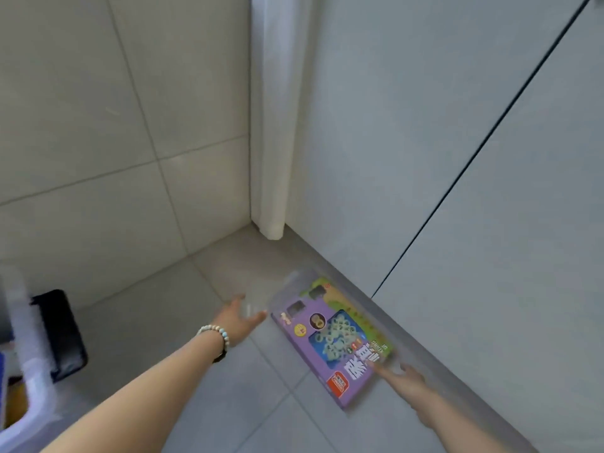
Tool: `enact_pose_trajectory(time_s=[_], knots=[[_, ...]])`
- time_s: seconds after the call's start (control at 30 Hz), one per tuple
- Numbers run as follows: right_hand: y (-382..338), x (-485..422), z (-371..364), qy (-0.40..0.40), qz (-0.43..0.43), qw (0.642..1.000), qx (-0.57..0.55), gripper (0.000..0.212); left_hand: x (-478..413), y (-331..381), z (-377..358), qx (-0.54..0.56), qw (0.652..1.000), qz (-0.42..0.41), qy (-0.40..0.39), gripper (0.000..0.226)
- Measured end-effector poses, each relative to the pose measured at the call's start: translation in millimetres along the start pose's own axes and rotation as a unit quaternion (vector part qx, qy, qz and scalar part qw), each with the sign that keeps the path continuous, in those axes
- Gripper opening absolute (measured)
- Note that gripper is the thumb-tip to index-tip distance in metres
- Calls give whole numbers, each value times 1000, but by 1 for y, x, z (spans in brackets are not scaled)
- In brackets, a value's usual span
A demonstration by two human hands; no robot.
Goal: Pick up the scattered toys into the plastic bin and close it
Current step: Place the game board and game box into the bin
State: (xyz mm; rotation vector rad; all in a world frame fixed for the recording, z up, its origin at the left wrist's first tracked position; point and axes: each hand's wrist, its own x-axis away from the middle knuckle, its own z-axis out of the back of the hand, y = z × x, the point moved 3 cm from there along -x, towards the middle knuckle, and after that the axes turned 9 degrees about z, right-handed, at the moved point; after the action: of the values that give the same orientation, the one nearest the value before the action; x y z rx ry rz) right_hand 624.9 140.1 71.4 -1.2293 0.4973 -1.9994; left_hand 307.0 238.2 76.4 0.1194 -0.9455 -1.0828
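Head view: the bin (31, 371) is being cut off at the picture's left side, its contents blurred. The toy box (333, 341) is being flanked at the floor's (228, 403) edge under the wall (425, 158). The left hand (240, 317) is spread beside it. The right hand (405, 380) is at its near corner, its grip too blurred to tell.

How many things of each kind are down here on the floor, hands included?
purple toy box: 1
plastic bin: 1
hands: 2, the left hand and the right hand
beaded bracelet: 1
black object beside the bin: 1
Total: 6
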Motion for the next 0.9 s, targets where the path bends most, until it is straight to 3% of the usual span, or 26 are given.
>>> enact_pose_trajectory(time_s=[0.07, 0.17, 0.2, 0.27, 0.37, 0.47, 0.6, 0.73, 0.8, 0.9], knots=[[22, -21, -7, 14, -44, 998, -31, 114, -19, 7, -25, -13, 1000, 3, -4, 79], [44, -50, -25, 25, -72, 996, -56, 156, -45, 20, -53, -30, 999, -7, -15, 82], [51, -62, -31, 30, -87, 994, -56, 154, -55, 25, -62, -36, 999, -15, -20, 85], [69, -84, -46, 34, -93, 994, -47, 124, -73, 34, -76, -53, 998, -19, -28, 94], [71, -96, -65, 66, -63, 995, -46, 104, -94, 38, -94, -59, 997, 7, -41, 109], [60, -93, -72, 124, -71, 988, -61, 70, -108, 32, -110, -23, 997, 38, -68, 122], [69, -98, -87, 182, -81, 968, -151, 79, -105, 18, -115, 9, 997, 57, -50, 91], [64, -87, -93, 170, -64, 930, -318, 55, -91, 6, -103, 128, 990, 47, -23, 35], [50, -71, -96, 142, -44, 929, -339, 53, -76, 0, -84, 151, 988, 44, -7, 27], [16, -43, -99, 102, 12, 932, -349, 52, -44, -9, -38, 164, 986, 15, 21, 35]])
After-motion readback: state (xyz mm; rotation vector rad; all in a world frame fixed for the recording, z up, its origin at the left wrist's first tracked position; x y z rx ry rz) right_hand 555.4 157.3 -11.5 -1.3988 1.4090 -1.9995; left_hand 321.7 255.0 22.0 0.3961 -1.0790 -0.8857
